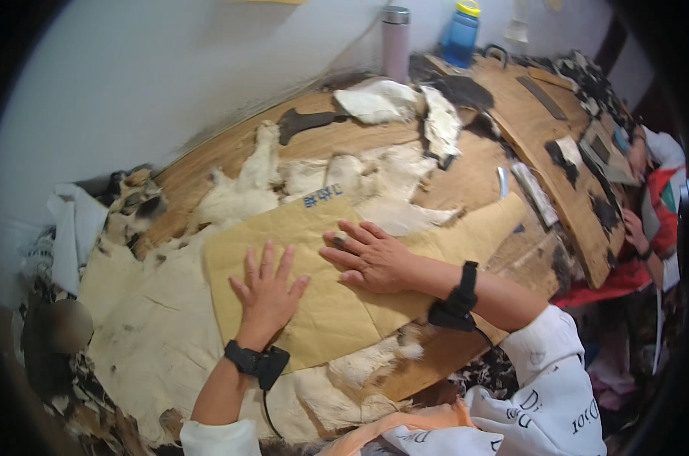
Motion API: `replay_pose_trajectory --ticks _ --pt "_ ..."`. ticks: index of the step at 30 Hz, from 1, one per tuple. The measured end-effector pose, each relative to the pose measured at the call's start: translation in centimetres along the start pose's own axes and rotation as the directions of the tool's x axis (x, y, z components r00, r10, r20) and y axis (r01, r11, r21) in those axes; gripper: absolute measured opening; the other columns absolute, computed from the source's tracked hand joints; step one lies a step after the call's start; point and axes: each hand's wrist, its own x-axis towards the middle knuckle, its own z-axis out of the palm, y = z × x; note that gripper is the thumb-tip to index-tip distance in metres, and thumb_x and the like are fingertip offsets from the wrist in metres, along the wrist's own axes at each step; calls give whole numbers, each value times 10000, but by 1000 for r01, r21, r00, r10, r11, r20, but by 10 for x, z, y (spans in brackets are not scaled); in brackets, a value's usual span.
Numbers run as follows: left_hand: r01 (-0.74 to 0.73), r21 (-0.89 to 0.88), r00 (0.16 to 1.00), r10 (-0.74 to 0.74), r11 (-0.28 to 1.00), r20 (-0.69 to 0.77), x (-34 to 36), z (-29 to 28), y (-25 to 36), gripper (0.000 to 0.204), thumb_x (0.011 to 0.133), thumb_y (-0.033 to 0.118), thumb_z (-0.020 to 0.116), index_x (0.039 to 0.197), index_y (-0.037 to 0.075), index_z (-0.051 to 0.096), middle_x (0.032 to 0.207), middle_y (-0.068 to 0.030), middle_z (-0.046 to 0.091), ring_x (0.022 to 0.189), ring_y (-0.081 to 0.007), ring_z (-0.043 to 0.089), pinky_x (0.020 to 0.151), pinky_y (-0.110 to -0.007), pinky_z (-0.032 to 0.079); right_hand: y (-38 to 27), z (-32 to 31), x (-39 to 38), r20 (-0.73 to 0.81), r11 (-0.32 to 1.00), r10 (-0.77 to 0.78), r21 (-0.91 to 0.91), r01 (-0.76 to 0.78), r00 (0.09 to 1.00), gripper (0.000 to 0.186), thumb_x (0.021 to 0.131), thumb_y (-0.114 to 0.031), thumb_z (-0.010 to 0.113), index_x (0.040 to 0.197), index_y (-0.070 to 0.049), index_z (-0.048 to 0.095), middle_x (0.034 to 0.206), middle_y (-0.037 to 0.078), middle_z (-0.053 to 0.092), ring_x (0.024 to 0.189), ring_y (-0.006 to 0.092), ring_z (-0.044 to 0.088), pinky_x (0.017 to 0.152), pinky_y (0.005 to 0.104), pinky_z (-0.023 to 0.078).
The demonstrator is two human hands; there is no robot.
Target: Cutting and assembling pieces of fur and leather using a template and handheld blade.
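Note:
My left hand [267,292] lies on a large sheet of yellow paper [321,319], fingers spread and flat. To its right, my right hand [371,260] also rests flat on the paper with fingers apart, a small band or cap on one finger. Under the paper are cream hide pieces [143,327] with furry edges, spreading left, behind and toward me. The paper has a rounded flap reaching out to the right. Black devices [264,363] are strapped on both my wrists.
The wooden table [200,186] holds dark and white scraps [375,102], a loose board [549,190], a pink flask [395,45] and a blue bottle [460,38] by the wall. At far right, another person's hands [633,232] are at the table's edge.

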Motion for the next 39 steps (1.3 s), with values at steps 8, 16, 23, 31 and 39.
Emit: replay_pose_trajectory --ticks 8,16,23,31,39 --pt "-48 -59 997 44 997 -68 -1 6 -4 601 834 474 482 1354 204 348 1451 -84 205 1317 -361 153 932 -693 134 40 -29 24 330 997 67 -66 -48 942 540 895 -432 380 1371 -191 296 1431 61 269 1322 321 216 1039 484 218" --pt "-43 -83 998 39 996 -56 0 5 -6 631 806 479 515 1341 178 368 1440 -84 235 1313 -363 164 951 -678 120 170 -26 163 318 941 62 -335 51 946 205 778 -169 507 837 11 585 859 185 590 870 322 580 759 395 471" --pt "-55 -135 998 49 989 -42 4 3 -5 617 797 494 531 1317 186 410 1433 -86 250 1310 -370 168 952 -678 109 230 30 217 9 873 350 -365 -323 937 214 796 -129 501 905 2 631 996 159 611 921 328 605 754 402 504" --pt "-80 -154 992 64 985 -110 2 7 -8 605 804 496 523 1315 191 414 1424 -93 269 1306 -379 179 947 -686 102 216 -25 176 185 919 204 -374 -124 961 189 748 -85 526 898 20 577 924 220 568 847 365 573 752 423 465" --pt "-100 -175 977 64 979 -203 5 28 -5 640 800 549 479 1330 203 382 1417 -81 278 1301 -360 199 940 -689 138 138 -182 109 -251 800 591 303 -518 766 203 844 -261 538 928 -77 551 625 -35 462 471 59 375 429 239 330"
